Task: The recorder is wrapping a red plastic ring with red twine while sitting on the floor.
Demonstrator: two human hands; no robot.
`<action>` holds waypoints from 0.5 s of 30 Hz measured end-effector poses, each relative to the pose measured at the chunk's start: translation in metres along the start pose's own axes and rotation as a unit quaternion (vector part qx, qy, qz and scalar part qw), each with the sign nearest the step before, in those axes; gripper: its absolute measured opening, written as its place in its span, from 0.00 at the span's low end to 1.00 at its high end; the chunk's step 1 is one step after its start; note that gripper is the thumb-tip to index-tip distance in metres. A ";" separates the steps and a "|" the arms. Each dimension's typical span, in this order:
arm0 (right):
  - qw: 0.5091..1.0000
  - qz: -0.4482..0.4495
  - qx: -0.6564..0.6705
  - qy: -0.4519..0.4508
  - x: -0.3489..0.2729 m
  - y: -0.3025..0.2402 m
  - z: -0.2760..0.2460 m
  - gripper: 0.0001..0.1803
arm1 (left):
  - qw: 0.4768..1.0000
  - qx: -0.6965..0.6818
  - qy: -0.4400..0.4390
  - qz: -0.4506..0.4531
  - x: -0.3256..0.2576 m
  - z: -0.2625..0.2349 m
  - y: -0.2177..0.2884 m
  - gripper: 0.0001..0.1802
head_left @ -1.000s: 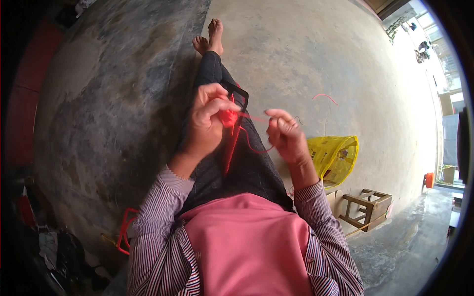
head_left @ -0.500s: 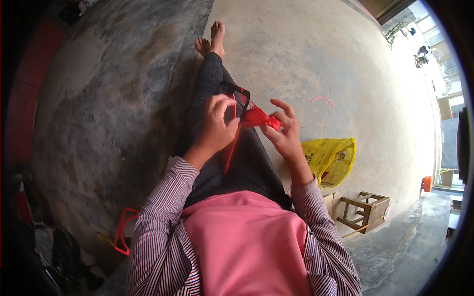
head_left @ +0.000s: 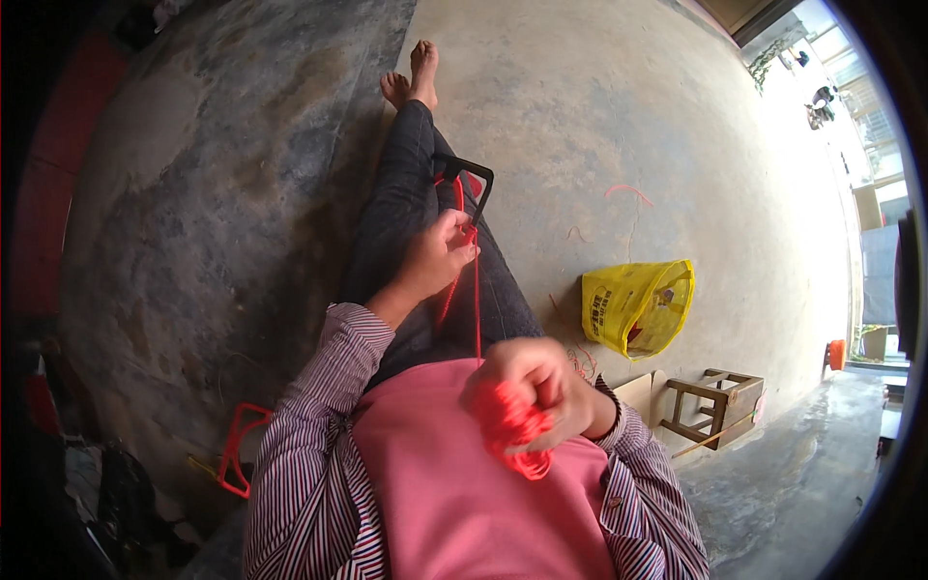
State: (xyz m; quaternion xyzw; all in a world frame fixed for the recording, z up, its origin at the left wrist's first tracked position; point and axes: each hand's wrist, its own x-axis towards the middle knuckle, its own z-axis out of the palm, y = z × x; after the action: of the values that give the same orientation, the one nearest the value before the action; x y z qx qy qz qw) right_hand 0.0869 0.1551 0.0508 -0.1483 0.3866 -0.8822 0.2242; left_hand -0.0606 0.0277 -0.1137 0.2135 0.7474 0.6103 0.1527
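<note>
Right hand [head_left: 532, 387], drawn close at lower centre, clenched a red yarn bundle [head_left: 512, 430]; left hand [head_left: 440, 253], extended mid-frame, pinched the taut red strand [head_left: 478, 309] beside a black frame [head_left: 474, 184] on the lap.

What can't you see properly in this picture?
Head view only:
- Red cord bundle: the right hand covers most of it.
- Black frame on the lap: its lower part is behind the left hand.
- Yellow bag: contents too small to tell.
- Left edge: too dark.
</note>
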 end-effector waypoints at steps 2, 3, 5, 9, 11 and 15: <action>0.996 -0.070 0.044 0.042 -0.003 -0.010 -0.003 0.24 | 0.990 -0.105 -0.060 -0.077 0.006 -0.002 -0.001 0.18; 0.988 -0.087 0.113 0.065 -0.004 -0.015 -0.002 0.24 | 0.990 -0.104 -0.057 -0.077 0.004 -0.001 -0.001 0.18; 0.980 -0.156 0.120 0.012 -0.007 -0.019 -0.016 0.21 | 0.999 0.043 0.023 -0.004 0.007 0.003 0.019 0.16; 0.927 -0.261 -0.233 0.133 0.004 -0.044 -0.045 0.16 | 0.988 0.005 0.120 0.093 0.020 -0.008 0.052 0.11; 0.793 -0.072 -0.578 0.179 0.028 -0.063 -0.075 0.13 | 0.933 -0.333 0.059 -0.126 0.028 -0.025 0.047 0.09; 0.500 -0.009 -0.843 0.197 0.067 0.003 -0.159 0.09 | 0.928 -0.256 0.091 -0.255 0.041 -0.020 0.031 0.11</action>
State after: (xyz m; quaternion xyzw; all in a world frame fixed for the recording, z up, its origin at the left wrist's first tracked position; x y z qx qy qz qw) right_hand -0.0393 0.2170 -0.0500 -0.0933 0.9800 -0.1462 -0.0973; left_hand -0.1016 0.0360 -0.0779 -0.0872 0.6060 0.7379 0.2841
